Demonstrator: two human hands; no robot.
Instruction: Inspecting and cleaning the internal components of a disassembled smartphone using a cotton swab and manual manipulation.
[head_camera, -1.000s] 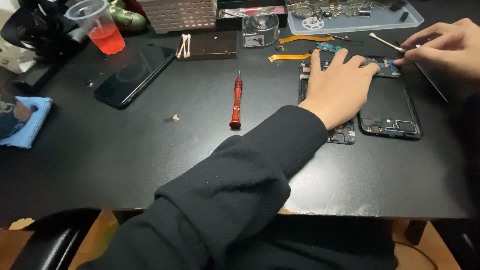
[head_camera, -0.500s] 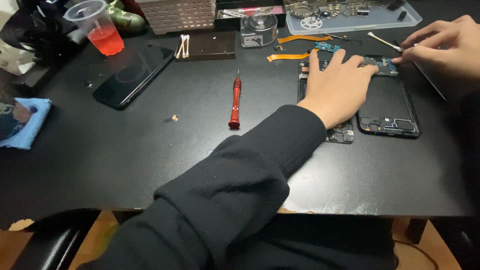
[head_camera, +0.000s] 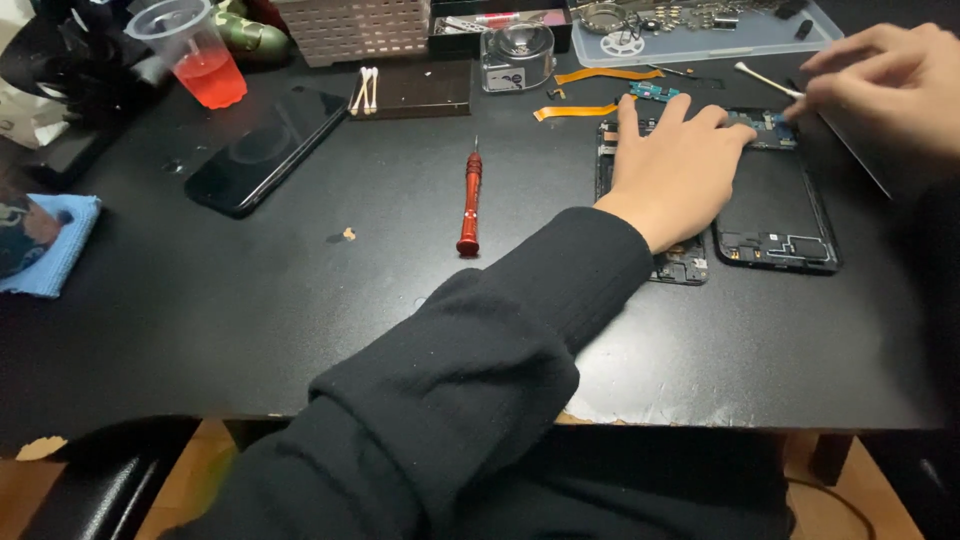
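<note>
The opened phone (head_camera: 770, 205) lies face down near the right edge of the black tabletop (head_camera: 250, 330), back cover off, with circuit parts showing at its top and bottom ends. The left hand (head_camera: 672, 170) lies flat on the left half of the phone, grip spread, fingers extended toward the far edge and pressing the body down; it holds nothing. The right hand (head_camera: 885, 85) hovers over the phone's top right corner, grip pressed together on a thin white stick tool (head_camera: 765, 80) whose tip points left, beyond the phone's upper end. Two orange flex cables (head_camera: 580, 105) lie just beyond the phone toward the far edge. A red screwdriver (head_camera: 469, 205) lies mid-tabletop, well left of the phone, shaft pointing to the far edge. A second dark phone (head_camera: 265, 150) lies diagonally toward the far left corner, beside a clear plastic cup (head_camera: 195, 50) of red liquid. Cotton swabs (head_camera: 365, 90) rest on a dark pad at the far edge. A blue cloth (head_camera: 50, 250) sits at the left edge. A clear parts tray (head_camera: 700, 35) stands along the far edge.
</note>
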